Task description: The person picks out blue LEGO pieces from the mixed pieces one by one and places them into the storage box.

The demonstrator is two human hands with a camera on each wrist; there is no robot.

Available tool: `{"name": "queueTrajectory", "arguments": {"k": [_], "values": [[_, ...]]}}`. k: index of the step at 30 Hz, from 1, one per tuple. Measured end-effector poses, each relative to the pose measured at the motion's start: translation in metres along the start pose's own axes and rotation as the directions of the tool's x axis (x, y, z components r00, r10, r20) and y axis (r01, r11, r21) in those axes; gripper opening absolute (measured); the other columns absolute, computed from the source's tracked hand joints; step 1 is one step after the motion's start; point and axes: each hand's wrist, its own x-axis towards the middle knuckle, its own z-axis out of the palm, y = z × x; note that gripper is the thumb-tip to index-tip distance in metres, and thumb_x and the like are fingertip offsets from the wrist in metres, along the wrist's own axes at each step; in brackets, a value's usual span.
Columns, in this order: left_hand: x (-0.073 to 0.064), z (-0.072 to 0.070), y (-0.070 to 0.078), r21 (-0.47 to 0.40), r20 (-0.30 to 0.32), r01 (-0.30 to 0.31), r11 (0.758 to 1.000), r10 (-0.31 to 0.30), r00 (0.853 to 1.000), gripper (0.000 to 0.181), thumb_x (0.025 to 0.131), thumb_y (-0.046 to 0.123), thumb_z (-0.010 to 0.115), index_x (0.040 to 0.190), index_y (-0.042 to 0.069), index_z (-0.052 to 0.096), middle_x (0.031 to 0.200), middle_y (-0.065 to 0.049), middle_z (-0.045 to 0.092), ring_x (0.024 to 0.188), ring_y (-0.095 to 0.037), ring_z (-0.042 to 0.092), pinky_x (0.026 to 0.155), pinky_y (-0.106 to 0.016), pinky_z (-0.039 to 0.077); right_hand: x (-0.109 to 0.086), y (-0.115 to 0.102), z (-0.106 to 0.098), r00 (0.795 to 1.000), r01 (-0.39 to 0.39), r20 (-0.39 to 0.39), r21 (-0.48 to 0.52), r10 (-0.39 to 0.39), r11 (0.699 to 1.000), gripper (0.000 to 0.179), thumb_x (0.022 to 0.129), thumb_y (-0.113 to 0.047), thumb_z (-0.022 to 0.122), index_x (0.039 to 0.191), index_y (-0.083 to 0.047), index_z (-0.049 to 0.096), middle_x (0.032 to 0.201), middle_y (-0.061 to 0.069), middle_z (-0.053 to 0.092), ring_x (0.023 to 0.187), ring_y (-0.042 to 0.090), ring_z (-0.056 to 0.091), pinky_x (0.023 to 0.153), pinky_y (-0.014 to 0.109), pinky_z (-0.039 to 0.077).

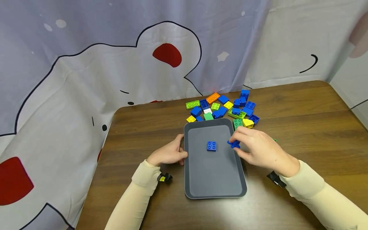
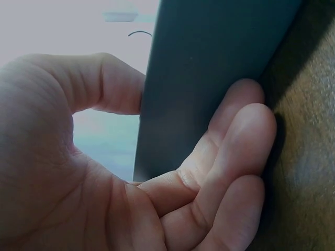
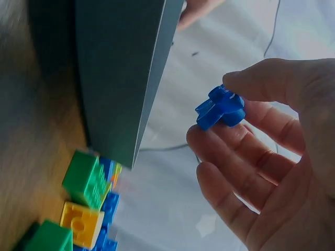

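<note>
A dark grey tray point(image 1: 215, 172) lies on the table, with a blue building block point(image 1: 211, 146) inside, studs up. My left hand point(image 1: 169, 152) grips the tray's left edge. In the left wrist view its thumb point(image 2: 120, 86) reaches over the rim, while the fingers point(image 2: 246, 136) lie along the outer wall close to the tabletop. Over the tray's right rim, my right hand point(image 1: 256, 147) pinches a small blue toy piece point(image 1: 234, 144) with rounded lobes. The right wrist view shows this blue piece point(image 3: 222, 107) between thumb and fingertips, above the tray wall point(image 3: 115, 68).
Behind the tray spreads a loose pile of building blocks, among them an orange block point(image 1: 213, 98), a lime block point(image 1: 193, 104) and several blue ones. A green block point(image 1: 237, 123) and a yellow block point(image 1: 248, 123) stand near the tray's far right corner. A patterned curtain point(image 1: 120, 73) hangs behind the wooden table point(image 1: 143, 127).
</note>
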Motion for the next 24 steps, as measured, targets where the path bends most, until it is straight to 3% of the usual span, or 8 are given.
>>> {"name": "queueTrajectory", "arguments": {"k": [8, 15, 24], "values": [[-0.001, 0.0, 0.0, -0.001, -0.002, -0.002, 1.0, 0.002, 1.0, 0.086, 0.095, 0.017, 0.059, 0.164, 0.01, 0.008, 0.076, -0.008, 0.073, 0.068, -0.023, 0.072, 0.066, -0.03, 0.048, -0.002, -0.022, 0.009, 0.988, 0.133, 0.068, 0.047, -0.136, 0.99, 0.028, 0.081, -0.015, 0.087, 0.103, -0.02, 0.071, 0.101, -0.011, 0.062, 0.083, 0.004, 0.06, 0.072, 0.026, 0.056], [-0.001, 0.001, 0.001, 0.009, -0.012, -0.002, 1.0, 0.002, 1.0, 0.085, 0.095, 0.017, 0.059, 0.163, 0.009, 0.009, 0.075, -0.007, 0.072, 0.067, -0.022, 0.071, 0.064, -0.03, 0.048, -0.004, -0.036, 0.014, 0.975, 0.17, 0.133, 0.08, -0.18, 0.982, 0.028, 0.084, -0.018, 0.085, 0.106, -0.023, 0.069, 0.102, -0.012, 0.059, 0.08, 0.003, 0.054, 0.071, 0.024, 0.052], [-0.001, 0.0, 0.0, 0.007, -0.008, -0.008, 1.0, 0.008, 1.0, 0.086, 0.094, 0.016, 0.059, 0.163, 0.009, 0.01, 0.075, -0.007, 0.072, 0.068, -0.023, 0.072, 0.066, -0.03, 0.049, -0.005, -0.041, 0.016, 0.969, 0.191, 0.144, 0.089, -0.203, 0.977, 0.027, 0.085, -0.017, 0.083, 0.106, -0.023, 0.068, 0.1, -0.012, 0.057, 0.081, 0.003, 0.053, 0.073, 0.024, 0.052]]}}
